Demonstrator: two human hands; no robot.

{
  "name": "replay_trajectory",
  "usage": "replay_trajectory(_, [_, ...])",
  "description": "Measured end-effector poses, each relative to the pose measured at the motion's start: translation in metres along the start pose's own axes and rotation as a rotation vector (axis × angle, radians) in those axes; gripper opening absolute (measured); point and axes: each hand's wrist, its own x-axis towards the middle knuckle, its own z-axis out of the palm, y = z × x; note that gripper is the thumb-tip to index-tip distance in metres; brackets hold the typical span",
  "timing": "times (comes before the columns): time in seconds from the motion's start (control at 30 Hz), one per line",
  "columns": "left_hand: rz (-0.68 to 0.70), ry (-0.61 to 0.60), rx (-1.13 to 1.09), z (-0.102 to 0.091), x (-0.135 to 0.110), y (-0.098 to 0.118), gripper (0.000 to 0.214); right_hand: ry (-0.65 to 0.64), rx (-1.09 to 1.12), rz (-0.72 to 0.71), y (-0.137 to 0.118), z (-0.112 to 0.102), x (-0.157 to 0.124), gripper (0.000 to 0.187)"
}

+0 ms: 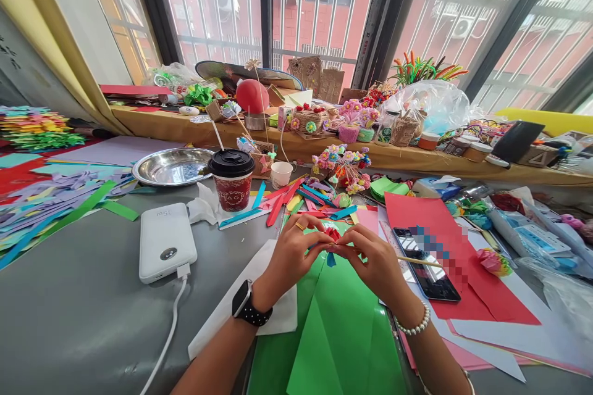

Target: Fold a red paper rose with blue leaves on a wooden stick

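Over the green paper sheet, both my hands meet fingertip to fingertip at a small red folded paper piece. My left hand pinches its left side between thumb and fingers. From the right, my right hand pinches it too. A bit of blue paper hangs just below the fingertips. A thin wooden stick juts out to the right from behind my right hand; whether the hand grips it I cannot tell. The fingers partly hide the red piece.
A white power bank with a cable and a lidded cup stand left. Behind are a metal plate, a paper cup and paper strips. Right lie a phone, red paper and a paper flower.
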Motion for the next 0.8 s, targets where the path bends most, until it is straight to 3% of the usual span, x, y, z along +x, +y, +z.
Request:
replay_trajectory(0.4, [0.093,0.066,0.036,0.0039,-0.0010,0.0034,0.015,-0.090,0.178,0.235,0.0060,0.0044,0.0000,0.021])
replay_trajectory(0.67, [0.080,0.093,0.040,0.0060,-0.0032,0.0033,0.016,-0.092,0.171,0.234,0.0068,0.0034,0.0004,0.021])
replay_trajectory(0.8, [-0.051,0.123,-0.112,0.0062,-0.0036,0.0056,0.017,-0.018,0.112,0.177,0.0042,0.0000,0.0011,0.020])
